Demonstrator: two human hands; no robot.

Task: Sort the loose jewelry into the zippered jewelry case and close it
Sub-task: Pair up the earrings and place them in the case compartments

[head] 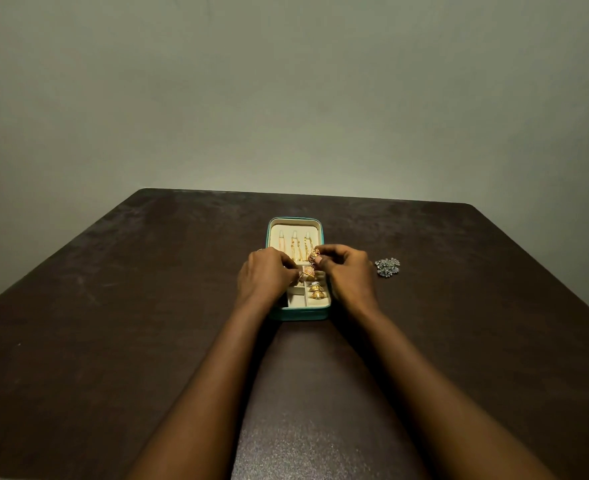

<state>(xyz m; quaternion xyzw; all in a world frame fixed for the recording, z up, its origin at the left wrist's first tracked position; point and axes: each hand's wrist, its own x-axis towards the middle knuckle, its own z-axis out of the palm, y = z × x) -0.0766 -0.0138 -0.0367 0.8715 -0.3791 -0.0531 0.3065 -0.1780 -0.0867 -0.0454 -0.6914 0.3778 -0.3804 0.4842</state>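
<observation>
A dark brown tabletop [120,306], scuffed and mottled, stands against a plain grey-green wall [286,91] under dim light.

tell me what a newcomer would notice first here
The open teal jewelry case at mid-table draws the eye, with both hands over it: the right hand pinches a gold bell earring and the left hand closes in beside it. Gold chains sit in the lid, and a silver cluster piece lies on the dark table to the right.
</observation>
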